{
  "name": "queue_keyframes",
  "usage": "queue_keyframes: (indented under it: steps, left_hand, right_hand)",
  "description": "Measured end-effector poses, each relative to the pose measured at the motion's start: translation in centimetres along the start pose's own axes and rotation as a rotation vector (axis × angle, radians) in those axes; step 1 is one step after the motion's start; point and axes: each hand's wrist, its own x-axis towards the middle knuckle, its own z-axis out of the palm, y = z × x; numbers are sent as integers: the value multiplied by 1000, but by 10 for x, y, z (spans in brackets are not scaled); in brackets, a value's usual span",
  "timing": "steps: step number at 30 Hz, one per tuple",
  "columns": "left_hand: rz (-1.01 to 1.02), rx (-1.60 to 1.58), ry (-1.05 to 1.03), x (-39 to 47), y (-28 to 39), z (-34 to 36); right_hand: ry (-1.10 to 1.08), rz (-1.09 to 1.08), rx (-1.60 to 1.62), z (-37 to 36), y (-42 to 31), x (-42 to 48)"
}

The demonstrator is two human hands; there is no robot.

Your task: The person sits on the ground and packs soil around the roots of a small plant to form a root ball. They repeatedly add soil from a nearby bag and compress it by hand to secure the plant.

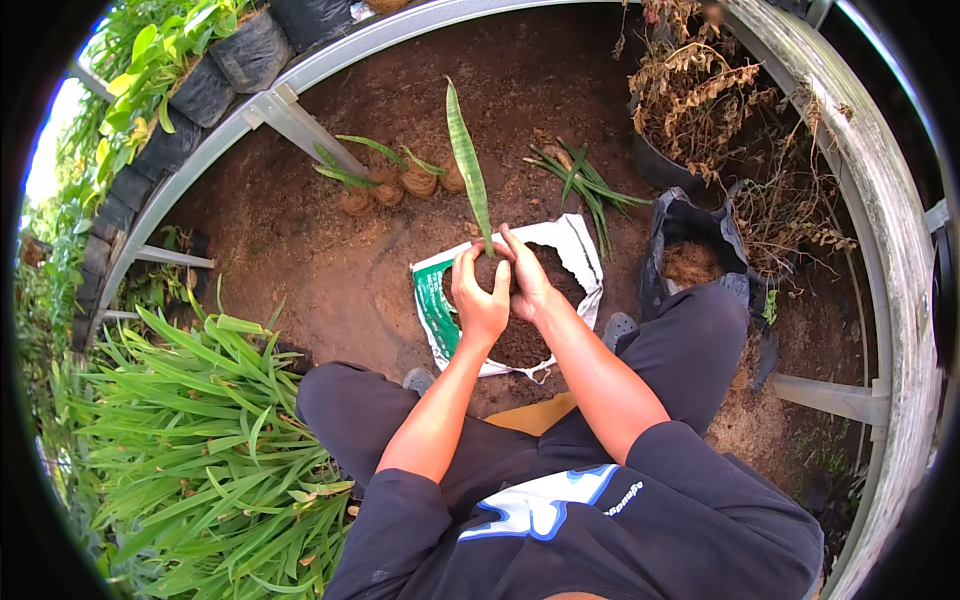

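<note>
Between my two hands is a dark ball of soil (487, 276), with a single upright snake plant leaf (469, 165) rising from it. My left hand (480, 300) cups the ball from the left, thumb across its near side. From the right, my right hand (531, 277) closes around it, fingers pointing away from me. Both hands are over an opened white and green plastic sack (431, 307) holding loose dark potting soil (517, 341). The underside of the ball is hidden by my hands.
Several fibre-wrapped balls (418, 182) with leaves sit beyond the sack. Cut snake plant leaves (592, 187) lie to their right. A black grow bag (660, 232) with brown fibre (690, 264) stands by my right knee. Strappy green plants (202, 435) crowd the left; a metal frame leg (307, 131) stands behind.
</note>
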Motion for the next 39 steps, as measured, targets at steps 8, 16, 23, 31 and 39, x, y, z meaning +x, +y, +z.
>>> queue_keyframes:
  steps: [8,16,23,31,39]
  left_hand:
    - [205,296,109,-6,0,1]
    - [179,201,36,-1,-2,1]
    - [-66,-67,-72,9,-1,-2]
    - [-53,-3,56,11,-2,-2]
    - [215,339,89,-4,7,5]
  right_hand:
    - [23,-74,-52,7,16,-3]
    - [67,-140,-95,7,14,-5]
    - [155,-127,-115,18,-3,-18]
    - [104,-83,-105,8,1,-6]
    - [78,-121,-105,6,12,0]
